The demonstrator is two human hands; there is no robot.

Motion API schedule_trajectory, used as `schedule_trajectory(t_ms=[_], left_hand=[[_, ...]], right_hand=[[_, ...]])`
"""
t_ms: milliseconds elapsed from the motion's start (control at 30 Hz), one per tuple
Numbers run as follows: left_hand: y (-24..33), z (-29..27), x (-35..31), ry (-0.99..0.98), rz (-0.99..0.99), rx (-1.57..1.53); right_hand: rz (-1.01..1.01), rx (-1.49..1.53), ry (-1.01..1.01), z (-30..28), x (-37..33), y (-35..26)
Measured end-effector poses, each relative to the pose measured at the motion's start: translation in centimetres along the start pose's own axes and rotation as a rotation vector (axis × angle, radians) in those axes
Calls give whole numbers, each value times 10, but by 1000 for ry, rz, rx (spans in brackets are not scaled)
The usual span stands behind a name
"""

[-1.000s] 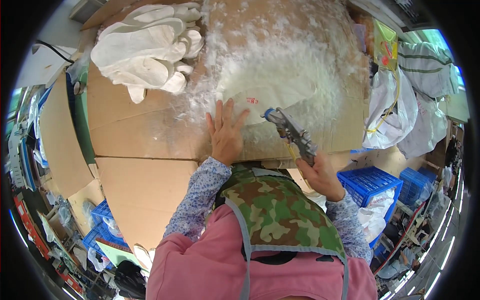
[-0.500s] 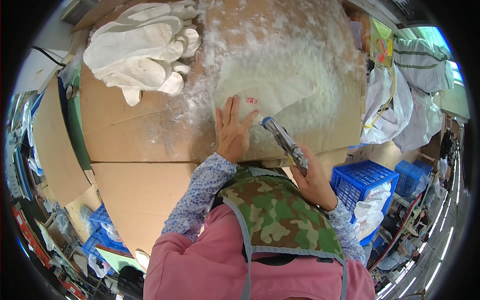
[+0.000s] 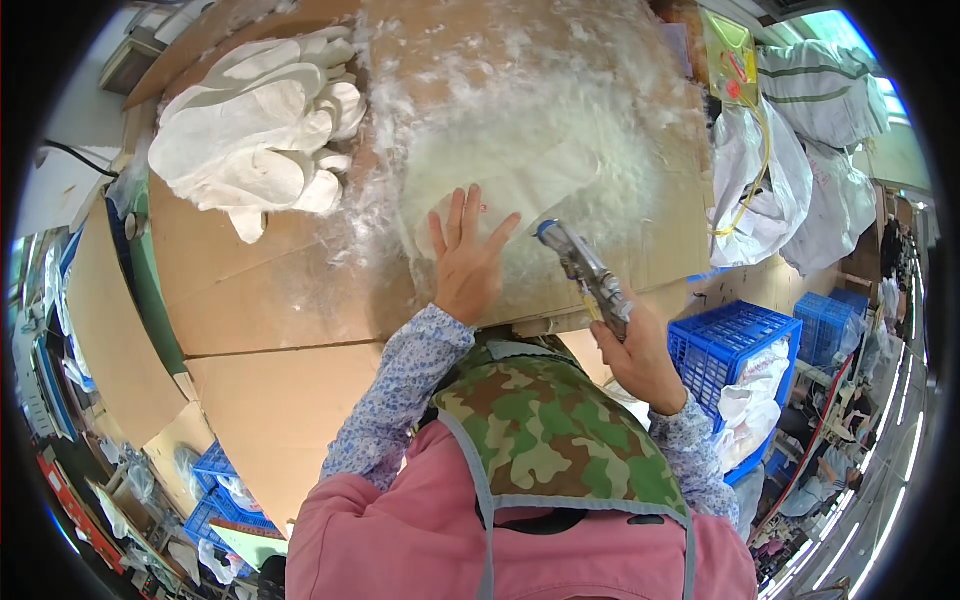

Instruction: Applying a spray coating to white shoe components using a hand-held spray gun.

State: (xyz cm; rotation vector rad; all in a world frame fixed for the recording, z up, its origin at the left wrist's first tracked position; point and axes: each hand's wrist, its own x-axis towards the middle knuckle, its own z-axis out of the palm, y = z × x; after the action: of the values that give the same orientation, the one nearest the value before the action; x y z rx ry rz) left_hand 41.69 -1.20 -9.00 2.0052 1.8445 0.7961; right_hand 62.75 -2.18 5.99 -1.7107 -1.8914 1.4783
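My left hand (image 3: pixel 468 272) lies flat with its fingers spread, pressing on a white curved cloth piece (image 3: pixel 545 180) that bears a small red mark near my fingertips. Loose white fluff surrounds that piece. In my right hand (image 3: pixel 645 362) is a silver gun-shaped metal tool (image 3: pixel 590 272) with a round blue tip. The tip points toward the cloth, just right of my left fingers; whether it touches cannot be told. A pile of similar white cloth pieces (image 3: pixel 255 135) rests farther left.
Brown cardboard (image 3: pixel 230 290) covers the work surface, with white fluff (image 3: pixel 470 60) scattered at the back. White sacks (image 3: pixel 765 180) stand at the right, by a yellow cord. A blue crate (image 3: pixel 715 345) with white plastic in it is near my right arm; further blue crates (image 3: pixel 215 490) are at lower left.
My right hand has drawn the tool slightly to the right of the cloth. The left hand still presses with fingers spread. The whole view has shifted a little.
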Motion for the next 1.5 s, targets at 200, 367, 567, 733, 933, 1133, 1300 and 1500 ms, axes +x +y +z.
schedule_trajectory(t_ms=[200, 367, 567, 733, 933, 1133, 1300, 1500], left_hand=[[9, 18, 11, -96, -42, 8], [11, 18, 13, -79, -27, 3], [33, 49, 53, -37, 18, -17], [36, 70, 63, -76, 16, 19], [33, 75, 61, -79, 6, 45], [33, 75, 61, -102, -4, 54], [35, 74, 62, -74, 0, 41], [35, 73, 61, -73, 14, 31]], right_hand=[[-217, -86, 9, 10, 12, -3], [-215, -69, -4, 3, 16, 1], [14, 50, 72, -9, 14, 11], [16, -18, 121, -21, 21, 23], [-119, -77, 116, -21, 28, 28], [-169, -84, 139, -28, 30, 28], [-117, -71, 171, -37, 30, 29], [-79, -104, 223, -45, 26, 31]])
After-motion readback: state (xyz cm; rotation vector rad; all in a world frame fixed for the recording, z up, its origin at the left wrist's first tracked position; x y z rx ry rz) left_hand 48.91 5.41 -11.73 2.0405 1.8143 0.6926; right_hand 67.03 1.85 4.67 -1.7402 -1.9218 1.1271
